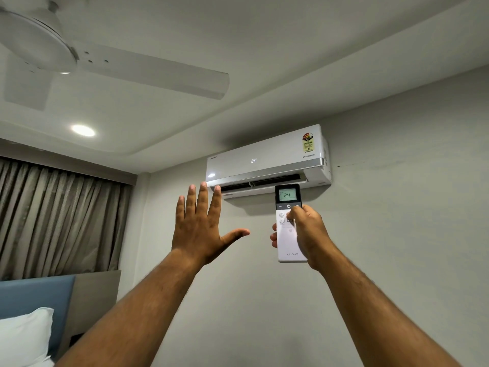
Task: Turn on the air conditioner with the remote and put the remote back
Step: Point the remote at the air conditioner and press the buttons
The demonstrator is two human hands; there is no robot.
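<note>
Raised toward the white wall-mounted air conditioner [267,160], the slim white remote with a lit screen [289,226] is gripped by the right hand [308,231], thumb on its buttons; the empty left hand [202,226] is held up, fingers spread.

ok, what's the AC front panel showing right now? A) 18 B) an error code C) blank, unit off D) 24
D: the air conditioner has 24 lit on its front panel, matching the 24 on the screen of the remote that the right hand points up at it; the left hand is raised open and empty beside it.
</note>
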